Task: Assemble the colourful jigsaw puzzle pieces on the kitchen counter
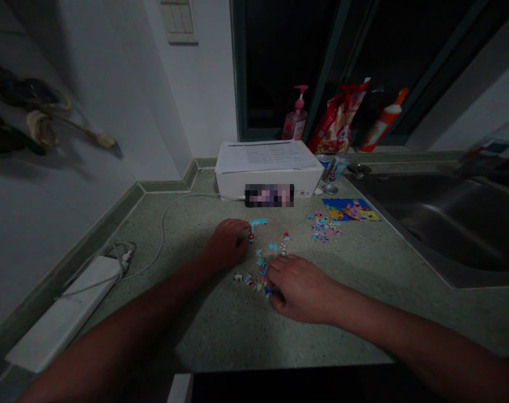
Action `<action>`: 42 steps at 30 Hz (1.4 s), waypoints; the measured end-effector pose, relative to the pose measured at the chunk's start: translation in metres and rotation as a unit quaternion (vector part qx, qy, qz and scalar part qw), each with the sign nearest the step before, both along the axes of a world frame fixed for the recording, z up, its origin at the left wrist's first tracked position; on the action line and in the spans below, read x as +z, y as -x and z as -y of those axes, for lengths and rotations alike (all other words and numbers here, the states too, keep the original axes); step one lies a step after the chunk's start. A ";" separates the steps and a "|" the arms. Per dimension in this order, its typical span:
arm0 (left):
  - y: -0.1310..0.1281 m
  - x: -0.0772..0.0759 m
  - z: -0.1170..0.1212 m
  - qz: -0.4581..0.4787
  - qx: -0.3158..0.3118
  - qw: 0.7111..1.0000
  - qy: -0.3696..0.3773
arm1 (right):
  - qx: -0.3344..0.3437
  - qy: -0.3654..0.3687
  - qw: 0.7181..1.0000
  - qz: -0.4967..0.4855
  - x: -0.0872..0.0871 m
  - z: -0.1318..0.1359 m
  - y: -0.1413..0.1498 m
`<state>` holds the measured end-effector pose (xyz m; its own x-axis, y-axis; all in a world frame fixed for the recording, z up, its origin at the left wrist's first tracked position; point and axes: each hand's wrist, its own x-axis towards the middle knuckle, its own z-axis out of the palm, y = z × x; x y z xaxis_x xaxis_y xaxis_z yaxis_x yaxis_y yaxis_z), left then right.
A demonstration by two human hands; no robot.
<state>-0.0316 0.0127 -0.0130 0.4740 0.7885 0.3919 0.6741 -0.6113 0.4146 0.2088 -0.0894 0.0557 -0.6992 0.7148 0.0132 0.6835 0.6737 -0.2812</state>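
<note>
My left hand [225, 244] is curled on the counter, its fingertips on a small red and blue jigsaw piece [251, 235]. Just above that piece lies a light blue joined strip of jigsaw pieces [258, 221]. My right hand [299, 288] rests palm down with bent fingers at the edge of a loose group of jigsaw pieces [249, 279]; whatever its fingertips hold is hidden. Between the hands lie a light blue piece [272, 246] and a red and white piece [286, 235]. Farther right is a heap of mixed pieces [325, 227].
A picture card [351, 210] lies beside the heap, near the steel sink [430, 263]. Behind stands a white box [266, 168] with paper on top and a phone [269, 196] leaning on it. A cable [162, 224] and white power strip [65, 313] are at left. Cans [337, 168] stand behind.
</note>
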 end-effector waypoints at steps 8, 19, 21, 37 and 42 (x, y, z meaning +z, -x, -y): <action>-0.001 0.003 0.002 -0.003 0.005 1.000 0.002 | 0.002 0.003 1.000 -0.014 0.000 0.000 -0.002; 0.001 0.002 0.001 -0.004 -0.001 1.000 -0.005 | 0.014 0.012 1.000 -0.013 -0.001 0.000 -0.001; 0.001 0.001 0.000 -0.004 -0.002 1.000 -0.004 | 0.015 0.008 1.000 -0.018 -0.002 0.000 -0.001; -0.001 0.003 0.002 0.000 0.002 1.000 -0.001 | -0.014 0.022 1.000 -0.017 0.009 -0.018 -0.003; 0.000 0.000 0.002 -0.004 0.008 1.000 -0.001 | -0.037 0.022 0.999 0.001 0.015 -0.049 0.004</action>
<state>-0.0318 0.0108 -0.0130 0.4639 0.7954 0.3900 0.6878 -0.6009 0.4073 0.2053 -0.0404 0.0709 -0.6450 0.7639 -0.0201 0.7307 0.6089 -0.3087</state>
